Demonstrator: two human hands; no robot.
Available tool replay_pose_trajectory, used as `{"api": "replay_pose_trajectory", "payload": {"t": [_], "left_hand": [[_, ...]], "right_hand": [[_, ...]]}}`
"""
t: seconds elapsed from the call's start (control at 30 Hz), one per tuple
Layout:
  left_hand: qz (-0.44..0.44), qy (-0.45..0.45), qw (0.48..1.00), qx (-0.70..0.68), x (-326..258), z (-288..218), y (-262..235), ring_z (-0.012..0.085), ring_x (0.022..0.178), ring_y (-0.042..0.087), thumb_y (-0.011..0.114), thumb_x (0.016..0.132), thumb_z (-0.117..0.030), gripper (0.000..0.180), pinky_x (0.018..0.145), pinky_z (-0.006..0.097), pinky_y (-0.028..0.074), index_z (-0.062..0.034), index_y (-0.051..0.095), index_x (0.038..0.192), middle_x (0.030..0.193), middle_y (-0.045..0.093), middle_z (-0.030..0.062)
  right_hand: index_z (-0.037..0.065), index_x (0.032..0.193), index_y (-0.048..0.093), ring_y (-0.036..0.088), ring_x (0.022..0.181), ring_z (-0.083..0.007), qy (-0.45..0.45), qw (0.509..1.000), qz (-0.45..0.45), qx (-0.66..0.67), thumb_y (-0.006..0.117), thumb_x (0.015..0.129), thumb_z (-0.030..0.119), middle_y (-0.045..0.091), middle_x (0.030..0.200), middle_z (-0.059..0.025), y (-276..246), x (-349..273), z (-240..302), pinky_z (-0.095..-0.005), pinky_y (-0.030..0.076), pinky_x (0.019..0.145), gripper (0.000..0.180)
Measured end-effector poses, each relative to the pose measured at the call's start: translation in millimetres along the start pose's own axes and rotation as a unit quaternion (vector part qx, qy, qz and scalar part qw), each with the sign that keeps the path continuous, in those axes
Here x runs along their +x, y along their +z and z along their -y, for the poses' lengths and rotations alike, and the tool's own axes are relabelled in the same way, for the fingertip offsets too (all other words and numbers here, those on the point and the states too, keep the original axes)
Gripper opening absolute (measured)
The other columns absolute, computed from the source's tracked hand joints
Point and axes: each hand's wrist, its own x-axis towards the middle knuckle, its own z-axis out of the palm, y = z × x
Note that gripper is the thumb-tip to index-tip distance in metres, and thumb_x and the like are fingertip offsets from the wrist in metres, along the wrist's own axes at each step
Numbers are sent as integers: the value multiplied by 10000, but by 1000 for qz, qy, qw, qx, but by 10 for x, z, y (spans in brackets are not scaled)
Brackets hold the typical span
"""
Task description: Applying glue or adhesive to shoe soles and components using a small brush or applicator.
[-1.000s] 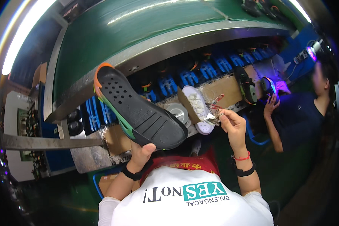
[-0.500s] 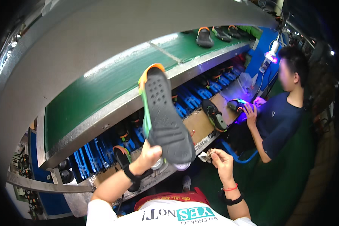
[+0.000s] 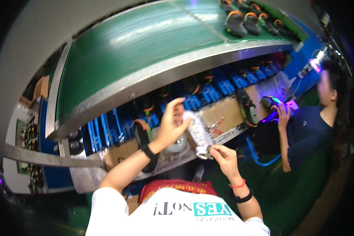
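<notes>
Slanting to the bench's front edge, the white laced shoe lay between spread left fingers and right fingers pinching a crumpled scrap.

A white shoe slants across the bench.

I'm sporting a white T-shirt, short sleeves | teal block, dark lettering across my front | red cloth, yellow marks, at my waist | my left hand: black wristband | my right hand: thin red bracelet plus black band!
</notes>
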Motion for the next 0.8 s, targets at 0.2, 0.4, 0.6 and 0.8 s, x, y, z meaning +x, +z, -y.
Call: {"api": "replay_pose_trajectory", "payload": {"t": [0.2,0.4,0.6,0.8], "left_hand": [[-218,-182,907,311,-1874,1211,-1343,152,724,489,704,729,-171,527,669,265,446,-26,409,1141,953,447,91],[-90,-325,887,315,-2468,1330,-1336,210,618,532,694,745,-248,354,590,333,439,8,529,926,777,544,111],[-35,-238,851,467,-2359,1352,-1458,285,665,535,641,762,-175,199,611,320,416,10,566,769,675,562,140],[19,-380,882,277,-2055,979,-1680,221,744,545,575,784,-163,151,668,316,399,-13,584,791,737,594,91]], "right_hand": [[22,870,614,590,614,-250,-109,951,127,-260,592,798,81,611,839,-111,600,275,-200,-337,467,527,96],[31,811,555,602,674,-343,-182,822,165,-514,534,726,24,551,834,-186,1063,585,-1058,-425,482,573,87],[8,804,574,626,703,-317,-178,781,198,-565,558,704,28,569,828,-170,1138,726,-1381,-392,506,593,103],[41,813,602,604,703,-333,-164,776,209,-572,555,795,131,590,845,-160,1094,794,-1500,-422,477,606,103]]}}
